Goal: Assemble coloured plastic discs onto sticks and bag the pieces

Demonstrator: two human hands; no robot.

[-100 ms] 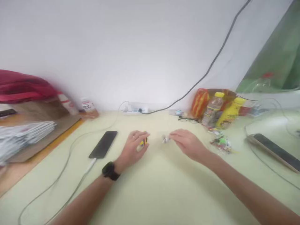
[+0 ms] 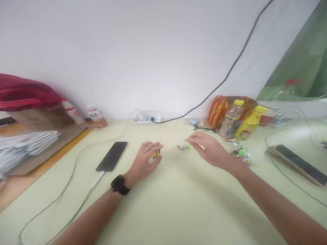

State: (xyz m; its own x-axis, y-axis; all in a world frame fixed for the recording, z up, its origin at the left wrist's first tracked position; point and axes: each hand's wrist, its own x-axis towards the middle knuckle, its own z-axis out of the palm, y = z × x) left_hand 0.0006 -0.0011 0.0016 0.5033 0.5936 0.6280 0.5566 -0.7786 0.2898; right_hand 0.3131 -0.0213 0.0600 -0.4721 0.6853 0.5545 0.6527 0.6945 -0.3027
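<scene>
Working at a pale green bench (image 2: 163,204), a person closes the left hand (image 2: 145,160) around a small yellow-and-dark piece (image 2: 156,153). The piece is pinched between thumb and fingertips, low over the surface, directly in front of the white power strip (image 2: 146,118) that lies against the wall. The right hand (image 2: 209,149) hovers open in front of the power strip and to its right, fingers loosely spread and holding nothing that can be seen. A small pale piece (image 2: 184,146) with a touch of green lies on the bench between the two hands, just beside the right fingertips; blur hides whether they touch it. It lies to the left of the right hand and to the right of the left hand, and the right hand is clearly the nearer. The pale piece is too small and blurred to show a long axis. A black smartwatch (image 2: 120,184) sits on the left wrist. In front and left of the power strip, a black phone (image 2: 111,156) lies flat with a white cable (image 2: 84,200) at its near end. Right of the power strip, near the wall, stand a clear bottle (image 2: 230,120) with a yellow cap, a yellow bottle (image 2: 249,126) and a red-and-yellow packet (image 2: 217,110), with crumpled wrappers (image 2: 241,153) in front of them. Farther right lies a second phone (image 2: 298,164). Far left of the power strip, a stack of papers (image 2: 25,144) lies below a red bag (image 2: 25,92).
</scene>
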